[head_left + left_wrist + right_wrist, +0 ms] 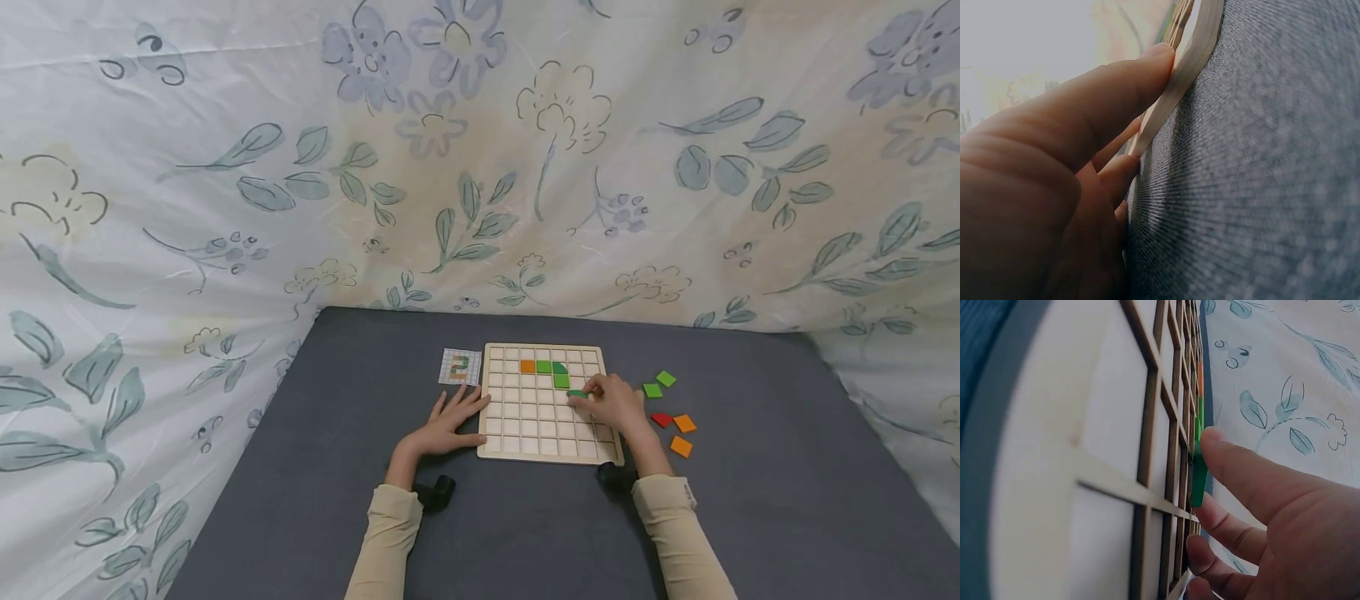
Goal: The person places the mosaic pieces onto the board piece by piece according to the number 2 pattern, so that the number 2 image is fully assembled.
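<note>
A wooden grid board (517, 425) with square cells lies on the dark table. In its upper rows sit an orange tile (528, 367), a green tile (543, 367), a dark green tile with a rounded corner (559, 367) and, below that, another green tile (561, 381). My right hand (617, 404) pinches a dark green tile (1199, 475) between thumb and fingers, tilted over the board's right half. With fingers spread, my left hand (442, 427) rests at the board's left edge; its thumb (1141, 72) touches the wooden rim (1175, 87).
A small pattern card (460, 367) showing a coloured figure lies left of the board. Right of my right hand lie loose tiles: green (652, 390), another green (666, 379), red (662, 420) and orange (682, 447). A floral cloth (480, 167) hangs behind the table.
</note>
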The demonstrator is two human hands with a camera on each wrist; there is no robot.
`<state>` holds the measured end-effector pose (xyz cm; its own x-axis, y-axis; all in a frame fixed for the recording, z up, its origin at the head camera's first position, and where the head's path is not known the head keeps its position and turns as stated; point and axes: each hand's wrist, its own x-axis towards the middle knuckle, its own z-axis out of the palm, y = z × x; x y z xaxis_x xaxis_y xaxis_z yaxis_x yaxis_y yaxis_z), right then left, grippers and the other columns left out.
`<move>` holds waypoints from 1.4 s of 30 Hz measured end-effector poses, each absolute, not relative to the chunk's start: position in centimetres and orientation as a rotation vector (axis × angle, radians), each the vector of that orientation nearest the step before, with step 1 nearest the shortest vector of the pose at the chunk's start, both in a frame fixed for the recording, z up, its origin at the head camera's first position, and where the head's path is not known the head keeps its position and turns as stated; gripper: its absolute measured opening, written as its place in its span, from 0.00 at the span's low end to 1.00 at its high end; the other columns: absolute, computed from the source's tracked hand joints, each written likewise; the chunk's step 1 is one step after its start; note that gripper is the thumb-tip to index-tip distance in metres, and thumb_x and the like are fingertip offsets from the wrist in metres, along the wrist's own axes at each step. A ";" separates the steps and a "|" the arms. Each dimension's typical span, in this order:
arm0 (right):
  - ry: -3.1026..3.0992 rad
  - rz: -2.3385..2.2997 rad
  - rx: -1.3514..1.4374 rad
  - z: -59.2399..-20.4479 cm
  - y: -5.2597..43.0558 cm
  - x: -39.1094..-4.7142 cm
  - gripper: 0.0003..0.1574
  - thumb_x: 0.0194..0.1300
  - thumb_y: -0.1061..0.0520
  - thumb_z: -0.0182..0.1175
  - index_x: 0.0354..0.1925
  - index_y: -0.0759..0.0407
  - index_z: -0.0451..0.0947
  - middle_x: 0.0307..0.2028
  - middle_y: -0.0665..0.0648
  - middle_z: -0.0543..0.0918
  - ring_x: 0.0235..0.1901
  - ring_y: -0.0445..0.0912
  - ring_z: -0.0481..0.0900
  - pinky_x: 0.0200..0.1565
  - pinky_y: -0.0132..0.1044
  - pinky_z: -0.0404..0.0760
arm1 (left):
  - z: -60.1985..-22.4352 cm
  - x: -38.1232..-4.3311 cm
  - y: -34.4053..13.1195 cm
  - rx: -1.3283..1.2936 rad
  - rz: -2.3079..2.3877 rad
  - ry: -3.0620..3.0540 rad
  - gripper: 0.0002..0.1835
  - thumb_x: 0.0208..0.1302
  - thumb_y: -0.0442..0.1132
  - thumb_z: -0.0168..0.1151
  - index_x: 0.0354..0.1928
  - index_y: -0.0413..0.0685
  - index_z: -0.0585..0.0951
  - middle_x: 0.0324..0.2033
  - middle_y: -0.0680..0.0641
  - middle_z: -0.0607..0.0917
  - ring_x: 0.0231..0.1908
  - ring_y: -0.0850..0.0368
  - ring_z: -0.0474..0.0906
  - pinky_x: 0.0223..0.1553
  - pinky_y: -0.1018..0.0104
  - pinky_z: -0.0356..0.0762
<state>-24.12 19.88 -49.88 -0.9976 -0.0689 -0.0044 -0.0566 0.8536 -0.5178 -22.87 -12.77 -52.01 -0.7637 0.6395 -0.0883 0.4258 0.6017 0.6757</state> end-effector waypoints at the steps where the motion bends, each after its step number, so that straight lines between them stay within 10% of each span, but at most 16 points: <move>1: 3.008 -0.835 -0.104 -49.8 19.8 -24.0 0.24 0.54 0.38 0.65 0.36 0.56 0.77 0.29 0.54 0.72 0.29 0.47 0.68 0.31 0.41 0.57 | -52.0 -22.9 -12.8 0.863 0.936 2.509 0.38 0.65 0.50 0.56 0.73 0.53 0.51 0.72 0.46 0.46 0.72 0.46 0.30 0.67 0.42 0.21; 42: 2.942 -1.031 -0.391 -50.3 21.6 -24.6 0.06 0.60 0.53 0.63 0.37 0.52 0.81 0.34 0.56 0.74 0.28 0.46 0.66 0.32 0.40 0.55 | -52.2 -23.0 -12.8 0.860 0.927 2.504 0.39 0.65 0.52 0.55 0.73 0.54 0.50 0.73 0.47 0.44 0.72 0.47 0.29 0.67 0.43 0.21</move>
<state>-24.61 21.64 -50.35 -0.9690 -0.2331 0.0818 -0.2332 0.7537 -0.6145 -23.02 -12.84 -52.23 -0.7612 0.6411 -0.0974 0.4230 0.6048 0.6748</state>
